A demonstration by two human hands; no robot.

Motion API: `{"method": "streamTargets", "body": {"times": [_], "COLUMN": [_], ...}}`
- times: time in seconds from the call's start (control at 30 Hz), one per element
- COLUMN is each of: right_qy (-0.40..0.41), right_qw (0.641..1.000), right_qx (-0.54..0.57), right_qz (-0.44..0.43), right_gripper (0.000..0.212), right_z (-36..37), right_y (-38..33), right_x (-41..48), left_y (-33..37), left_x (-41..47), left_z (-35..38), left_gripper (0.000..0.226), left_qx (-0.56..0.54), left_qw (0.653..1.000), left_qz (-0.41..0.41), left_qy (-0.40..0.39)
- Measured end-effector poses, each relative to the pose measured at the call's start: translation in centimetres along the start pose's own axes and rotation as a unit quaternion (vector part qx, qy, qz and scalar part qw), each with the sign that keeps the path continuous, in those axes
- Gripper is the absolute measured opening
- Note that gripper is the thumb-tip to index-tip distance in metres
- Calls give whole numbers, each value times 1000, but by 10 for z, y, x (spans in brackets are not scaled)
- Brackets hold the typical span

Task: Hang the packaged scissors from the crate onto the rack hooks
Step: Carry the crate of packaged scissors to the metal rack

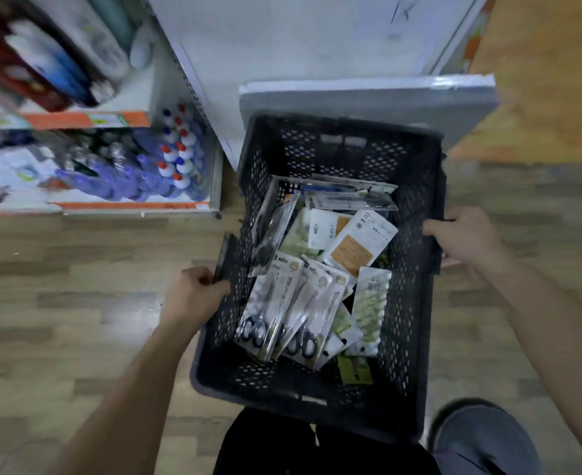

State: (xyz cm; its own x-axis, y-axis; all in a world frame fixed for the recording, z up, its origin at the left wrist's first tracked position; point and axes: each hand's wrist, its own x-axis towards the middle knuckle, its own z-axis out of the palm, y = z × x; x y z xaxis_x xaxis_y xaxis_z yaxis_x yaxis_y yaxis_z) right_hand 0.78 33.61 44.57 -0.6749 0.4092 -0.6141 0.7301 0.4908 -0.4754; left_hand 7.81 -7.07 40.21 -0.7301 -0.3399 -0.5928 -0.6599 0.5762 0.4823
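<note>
From the head camera I look down into a dark perforated plastic crate (284, 380) with a loose pile of flat retail packs in it. Nearest me lie the packaged scissors (275, 313), two or three clear-fronted cards overlapping each other, black handle loops toward me and blades pointing to the far end. Around them sit pale green cards, a white card with an orange label (351, 250) and, across the far end, a long clear pack (351, 197) with something dark inside. Another clear pack leans against the left wall. My left hand (193, 293) is clenched on the crate's left rim, fingers wrapped over the edge. My right hand (460, 234) grasps the right rim, thumb along the top; its other fingers drop behind the wall and I cannot see them. Neither hand touches the scissors: they lie on the crate floor between the two hands, nearer the left one. The whole frame is smeared by motion, so no print on any pack is readable, and I cannot count the scissors packs exactly. I cannot tell whether the crate rests on anything. To the left a low shelf (138, 210) holds glue bottles (176, 159) with red and blue caps. A white panel (368, 97) lies behind the crate, and a grey shoe (481, 437) is cut off at the lower right.
</note>
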Motion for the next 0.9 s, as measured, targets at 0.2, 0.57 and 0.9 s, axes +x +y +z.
{"method": "streamTargets", "body": {"times": [0.2, 0.57, 0.9], "right_qy": [2, -128, -260], "right_qw": [989, 898, 724], "right_qx": [-71, -182, -314], "right_qz": [-129, -380, -556], "right_gripper": [31, 36, 41], "right_z": [-1, 105, 308], "right_y": [-42, -126, -108], "right_x": [-70, -248, -503], "left_y": [-46, -195, -366], "left_x": [-97, -337, -548], "left_z": [-43, -89, -44], "left_gripper": [28, 23, 33], "left_qx": [-64, -199, -352], "left_qw": [992, 910, 745], "left_qz": [-5, -190, -372], "left_qy": [106, 310, 427]}}
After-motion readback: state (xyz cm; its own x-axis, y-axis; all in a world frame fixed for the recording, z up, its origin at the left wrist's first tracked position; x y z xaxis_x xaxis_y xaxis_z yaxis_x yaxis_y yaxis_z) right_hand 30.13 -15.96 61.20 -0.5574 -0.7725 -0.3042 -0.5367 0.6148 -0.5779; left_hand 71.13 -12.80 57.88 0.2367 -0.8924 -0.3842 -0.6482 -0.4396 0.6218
